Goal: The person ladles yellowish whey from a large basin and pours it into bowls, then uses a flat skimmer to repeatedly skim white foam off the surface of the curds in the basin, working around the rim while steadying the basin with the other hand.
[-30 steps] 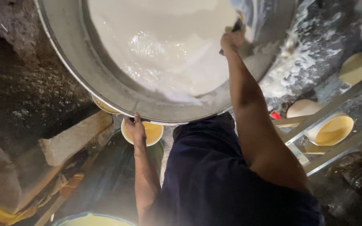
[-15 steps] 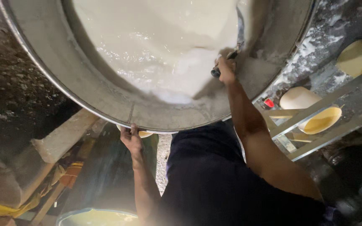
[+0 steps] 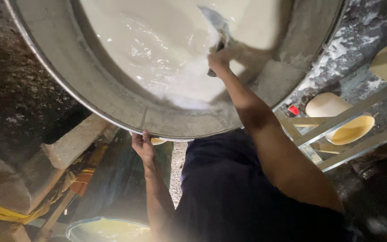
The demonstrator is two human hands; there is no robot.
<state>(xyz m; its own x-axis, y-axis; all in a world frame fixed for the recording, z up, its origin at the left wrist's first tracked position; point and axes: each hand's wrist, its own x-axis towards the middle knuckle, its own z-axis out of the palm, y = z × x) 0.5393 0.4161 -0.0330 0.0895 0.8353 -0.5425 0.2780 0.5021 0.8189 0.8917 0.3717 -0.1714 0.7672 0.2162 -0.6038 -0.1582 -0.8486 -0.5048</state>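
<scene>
The big metal basin (image 3: 113, 112) of pale liquid (image 3: 157, 49) fills twelve o'clock, my left hand (image 3: 142, 145) gripping its rim at six, my right hand (image 3: 220, 58) clenched on the scraper (image 3: 216, 27); I'd sweep steadily.

We saw a dull grey metal basin (image 3: 126, 112) holding creamy white liquid (image 3: 166, 40) with glossy ripples. The bowls (image 3: 350, 130) on the grey rack (image 3: 337, 121) were pale cream outside and yellow inside. A small red cap (image 3: 294, 110) lay near them. Our shirt (image 3: 229, 197) was dark navy, and the ground (image 3: 19, 89) was black, speckled white.
</scene>
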